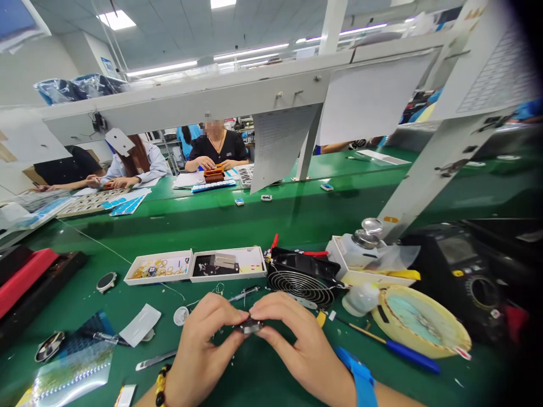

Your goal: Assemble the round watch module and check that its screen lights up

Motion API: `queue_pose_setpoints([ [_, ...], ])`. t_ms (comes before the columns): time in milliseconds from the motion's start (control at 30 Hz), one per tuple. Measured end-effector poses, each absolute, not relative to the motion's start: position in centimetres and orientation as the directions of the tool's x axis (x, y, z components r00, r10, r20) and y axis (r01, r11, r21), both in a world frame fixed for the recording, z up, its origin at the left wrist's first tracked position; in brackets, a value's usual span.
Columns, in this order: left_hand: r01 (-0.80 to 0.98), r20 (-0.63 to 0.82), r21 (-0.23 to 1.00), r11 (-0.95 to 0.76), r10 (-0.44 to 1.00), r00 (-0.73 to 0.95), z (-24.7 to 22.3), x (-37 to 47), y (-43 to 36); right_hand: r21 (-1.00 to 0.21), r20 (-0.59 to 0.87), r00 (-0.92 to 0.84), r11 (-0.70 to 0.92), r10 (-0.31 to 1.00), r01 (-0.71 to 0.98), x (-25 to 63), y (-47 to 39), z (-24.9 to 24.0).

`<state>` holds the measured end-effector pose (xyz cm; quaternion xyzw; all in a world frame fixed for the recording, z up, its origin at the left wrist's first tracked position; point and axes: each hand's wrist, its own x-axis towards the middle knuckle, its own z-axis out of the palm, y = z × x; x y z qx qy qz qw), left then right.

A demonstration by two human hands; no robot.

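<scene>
Your green workbench [229, 232] runs the width of the scene beneath a white overhead beam [190, 104] hung with paper sheets. Across from you sit a person in a black top [237, 150] and, farther left, a person in a light shirt [156, 161], both with hands down at their work. A black machine [453, 282] stands at your far right, with a stained yellow dish [394, 333] beside it and a black fan [299, 285] with a round wire guard between the dish and two white trays. The left tray [159, 279] carries gold-coloured rings; the right tray [229, 276] holds dark and grey parts.

Your left hand [207, 339] and right hand [297, 333] meet in front of the fan, thumb and forefinger of each pinching one end of a single piece. A blue-handled tool [413, 356] lies in front of the dish, tweezers [155, 360] rest just beside your left wrist, and a round watch [106, 282] sits near the left tray. Smallest of all, the dark and silver piece [250, 326] is held between your fingertips, above the bench; it appears to be a watch case, though it is too covered to be certain.
</scene>
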<state>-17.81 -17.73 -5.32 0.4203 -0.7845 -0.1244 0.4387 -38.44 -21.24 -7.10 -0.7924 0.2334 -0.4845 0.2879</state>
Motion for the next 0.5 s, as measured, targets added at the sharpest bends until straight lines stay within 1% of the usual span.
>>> queue_pose_setpoints([
  [133,-0.557,0.619,0.484,0.675,-0.714,-0.328,-4.9,-17.8,-17.5,-0.675,0.665,0.417,-0.737,-0.620,-0.021,-38.5,-21.3,-6.9],
  [233,-0.554,0.647,0.469,0.688,-0.694,-0.315,-4.7,-18.1,-17.3,-0.723,0.628,0.399,-0.690,-0.668,-0.016,-38.5,-21.2,-7.2],
  [300,-0.560,0.651,0.496,0.664,-0.711,-0.266,-4.8,-18.4,-17.2,-0.824,0.518,0.399,-0.567,-0.757,-0.005,-38.3,-21.1,-7.4],
  [367,-0.551,0.622,0.564,0.616,-0.755,-0.207,-5.0,-18.7,-17.1,-0.929,0.350,0.426,-0.366,-0.834,0.048,-38.2,-21.1,-7.5],
  [433,-0.522,0.572,0.640,0.563,-0.804,-0.166,-5.2,-19.1,-17.0,-0.975,0.220,0.478,-0.188,-0.850,0.115,-37.9,-21.2,-7.6],
  [500,-0.482,0.548,0.690,0.539,-0.825,-0.138,-5.4,-19.3,-16.9,-0.982,0.170,0.525,-0.098,-0.834,0.163,-37.8,-21.4,-7.7],
])
